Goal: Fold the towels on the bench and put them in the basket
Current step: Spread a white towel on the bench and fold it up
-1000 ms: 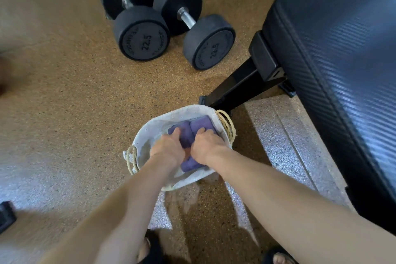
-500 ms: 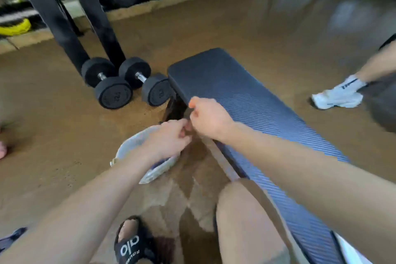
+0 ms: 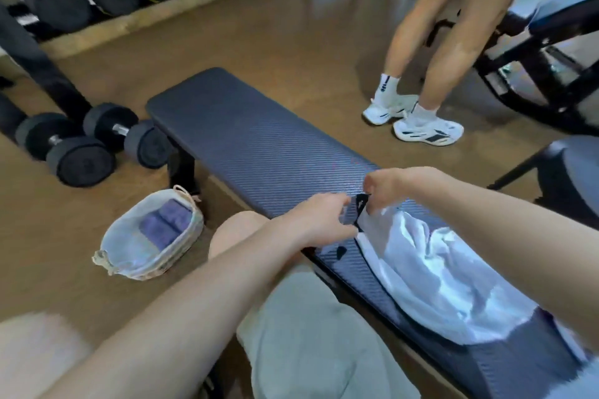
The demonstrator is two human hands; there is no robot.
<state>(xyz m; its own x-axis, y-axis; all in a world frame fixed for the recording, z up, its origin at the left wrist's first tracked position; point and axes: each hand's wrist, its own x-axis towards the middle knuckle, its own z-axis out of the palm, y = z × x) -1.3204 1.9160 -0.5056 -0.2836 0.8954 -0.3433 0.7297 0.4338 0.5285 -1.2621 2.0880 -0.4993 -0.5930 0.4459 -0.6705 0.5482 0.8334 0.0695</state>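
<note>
- While a white towel (image 3: 431,272) lies crumpled toward the near end of the bench (image 3: 259,142), both hands meet at its far corner.
- Left hand (image 3: 319,220): fingers curled at the corner; actual grip cannot be told.
- Right hand (image 3: 389,186): pinching the corner.
- Basket (image 3: 146,264): on the floor beside the bench, holding folded purple towels (image 3: 165,223).
- Risk: a one-corner pinch may let the slack cloth slide off the bench edge.

White towel (image 3: 431,272) rumpled — on bench (image 3: 259,139).
</note>
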